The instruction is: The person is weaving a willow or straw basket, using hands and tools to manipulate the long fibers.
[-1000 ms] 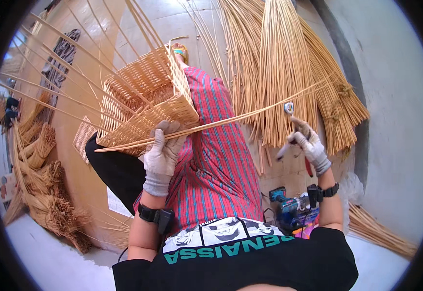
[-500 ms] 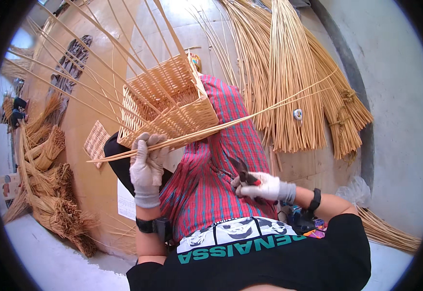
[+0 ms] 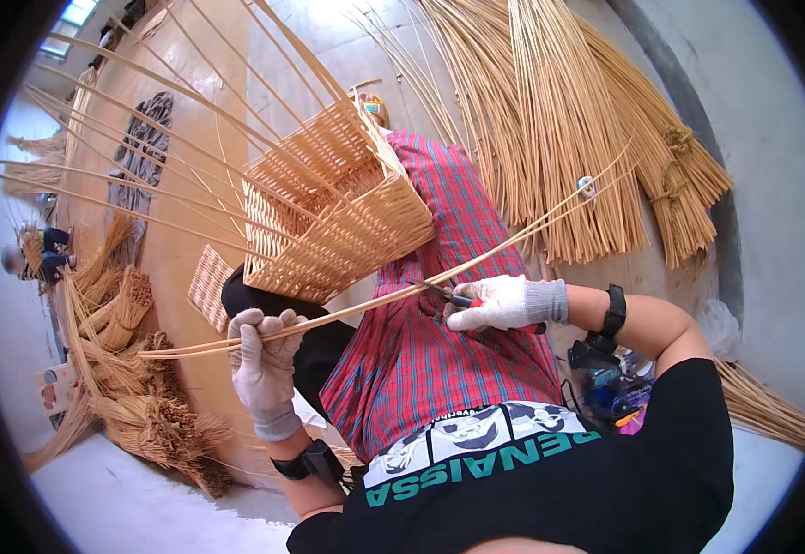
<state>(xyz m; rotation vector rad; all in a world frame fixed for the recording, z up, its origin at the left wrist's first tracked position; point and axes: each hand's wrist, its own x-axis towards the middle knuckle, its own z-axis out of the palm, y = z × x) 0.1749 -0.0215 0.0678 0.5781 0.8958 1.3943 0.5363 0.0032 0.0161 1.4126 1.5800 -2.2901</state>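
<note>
My left hand point(image 3: 264, 374), in a white work glove, is closed round a few long, thin wicker rods point(image 3: 365, 306) near their left ends. The rods slant up to the right across my lap. In my right hand point(image 3: 502, 303), also gloved, are pruning shears point(image 3: 460, 300) with dark blades and a bit of red on the handle. The blades point left and reach the rods, seemingly touching them; whether they are closed on them I cannot tell. Just beyond the rods a woven wicker basket point(image 3: 351, 240) rests tilted on my knees, with long uncut stakes rising from its far-left side.
A red checked cloth point(image 3: 458, 369) covers my lap. Bundles of long wicker rods point(image 3: 568, 129) lie at the far right, with a small white tape measure point(image 3: 586, 186) on them. Left are a small woven panel point(image 3: 210, 286), bundled fibre point(image 3: 148, 406) and a person point(image 3: 44, 251) farther off.
My right hand has moved up with the shears, bringing their blades to the rods. My left hand has lowered the rods away from the basket. The view has shifted slightly.
</note>
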